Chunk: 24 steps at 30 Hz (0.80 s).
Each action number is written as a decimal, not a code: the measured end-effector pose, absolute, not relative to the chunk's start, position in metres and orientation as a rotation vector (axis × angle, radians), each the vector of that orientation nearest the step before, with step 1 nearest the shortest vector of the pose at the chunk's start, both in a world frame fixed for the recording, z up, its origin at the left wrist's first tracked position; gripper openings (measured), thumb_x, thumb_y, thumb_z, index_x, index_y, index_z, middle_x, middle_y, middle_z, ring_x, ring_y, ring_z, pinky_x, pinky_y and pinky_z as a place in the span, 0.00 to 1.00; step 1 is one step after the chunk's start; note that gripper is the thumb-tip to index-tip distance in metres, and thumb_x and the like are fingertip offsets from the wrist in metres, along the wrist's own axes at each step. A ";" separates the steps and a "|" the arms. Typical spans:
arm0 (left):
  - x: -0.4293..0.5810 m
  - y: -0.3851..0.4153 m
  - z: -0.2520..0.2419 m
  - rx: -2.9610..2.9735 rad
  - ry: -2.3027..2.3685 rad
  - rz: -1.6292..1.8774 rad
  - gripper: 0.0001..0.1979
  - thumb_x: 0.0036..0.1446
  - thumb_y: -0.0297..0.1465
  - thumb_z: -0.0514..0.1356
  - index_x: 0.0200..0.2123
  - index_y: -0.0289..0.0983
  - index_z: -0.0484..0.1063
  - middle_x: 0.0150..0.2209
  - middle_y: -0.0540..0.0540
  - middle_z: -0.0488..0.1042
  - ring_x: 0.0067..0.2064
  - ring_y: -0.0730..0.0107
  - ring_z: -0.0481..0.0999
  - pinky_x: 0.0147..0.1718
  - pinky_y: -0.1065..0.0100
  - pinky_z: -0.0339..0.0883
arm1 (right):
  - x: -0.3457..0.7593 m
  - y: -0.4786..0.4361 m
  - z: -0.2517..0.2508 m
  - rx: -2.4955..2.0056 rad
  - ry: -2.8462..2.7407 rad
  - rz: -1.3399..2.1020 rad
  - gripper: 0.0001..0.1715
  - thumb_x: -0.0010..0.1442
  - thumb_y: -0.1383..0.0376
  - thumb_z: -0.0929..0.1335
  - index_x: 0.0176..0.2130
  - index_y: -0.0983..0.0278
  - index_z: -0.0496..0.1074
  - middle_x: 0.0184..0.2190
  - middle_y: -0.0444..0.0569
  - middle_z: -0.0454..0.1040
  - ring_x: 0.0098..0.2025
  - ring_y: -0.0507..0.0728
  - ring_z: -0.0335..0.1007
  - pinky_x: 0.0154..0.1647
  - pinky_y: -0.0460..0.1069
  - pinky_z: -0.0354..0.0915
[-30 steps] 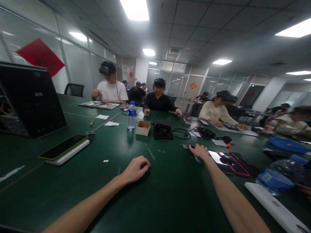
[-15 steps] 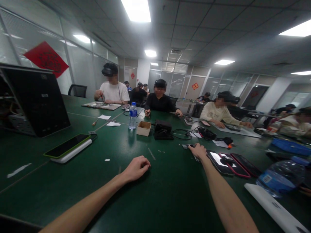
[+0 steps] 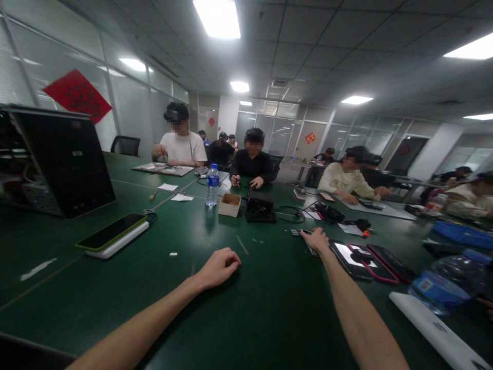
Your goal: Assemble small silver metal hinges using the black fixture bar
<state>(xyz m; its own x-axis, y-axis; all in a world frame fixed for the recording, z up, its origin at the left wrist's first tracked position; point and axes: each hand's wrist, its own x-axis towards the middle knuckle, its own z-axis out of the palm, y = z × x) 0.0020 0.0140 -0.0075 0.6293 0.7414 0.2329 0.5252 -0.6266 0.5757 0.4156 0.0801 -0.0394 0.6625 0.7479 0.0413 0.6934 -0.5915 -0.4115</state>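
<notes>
My left hand (image 3: 221, 267) rests on the green table (image 3: 265, 308), its fingers curled loosely inward and nothing visible in them. Farther to the right, my right hand (image 3: 316, 240) lies low over a flat, dark, phone-like thing (image 3: 306, 233), fingers closed about it. My palm and fingers cover most of that thing, so its kind is unclear. A small grey piece (image 3: 295, 232) sits just past its far end. Right beside my right wrist lie a tablet-like device with a lit white screen (image 3: 344, 252) and a red-edged phone (image 3: 385, 272).
A water bottle (image 3: 212, 187), a small open box (image 3: 230, 205) and a black device (image 3: 260, 208) with cables stand ahead. On the left are a computer case (image 3: 77, 164) and a green-edged phone (image 3: 115, 229) on a white slab. A big bottle (image 3: 442, 282) stands right. Co-workers sit opposite.
Both my hands keep their poses; the view has shifted slightly. The co-worker in black opposite has drawn one hand inward, and the co-worker on the right has also moved a hand inward.
</notes>
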 end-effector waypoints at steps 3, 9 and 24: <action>0.002 0.014 -0.007 2.394 0.979 0.645 0.10 0.57 0.29 0.53 0.35 0.36 0.74 0.33 0.48 0.70 0.33 0.71 0.69 0.35 0.71 0.63 | 0.417 0.081 -0.040 -2.481 -1.151 0.200 0.43 0.52 0.42 0.62 0.56 0.67 0.57 0.55 0.66 0.58 0.57 0.71 0.55 0.53 0.59 0.54; 0.002 0.014 -0.007 2.379 0.987 0.628 0.10 0.58 0.30 0.54 0.35 0.36 0.74 0.34 0.48 0.71 0.34 0.70 0.70 0.35 0.70 0.63 | 0.416 0.081 -0.040 -2.479 -1.123 0.167 0.44 0.52 0.42 0.62 0.55 0.71 0.57 0.54 0.67 0.59 0.56 0.71 0.57 0.53 0.59 0.55; 0.003 0.017 -0.012 2.433 0.968 0.617 0.09 0.56 0.28 0.54 0.34 0.36 0.75 0.33 0.47 0.72 0.35 0.70 0.71 0.36 0.71 0.63 | 0.386 0.043 -0.046 -2.461 -1.308 -0.026 0.26 0.58 0.56 0.61 0.49 0.71 0.66 0.46 0.64 0.68 0.49 0.66 0.66 0.47 0.54 0.62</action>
<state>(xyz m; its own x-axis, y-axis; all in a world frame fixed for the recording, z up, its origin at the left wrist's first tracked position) 0.0033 0.0166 -0.0117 0.6540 0.7183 0.2374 0.5182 -0.6540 0.5512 0.3862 0.0432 -0.0464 0.5732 0.7997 0.1786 0.8062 -0.5113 -0.2978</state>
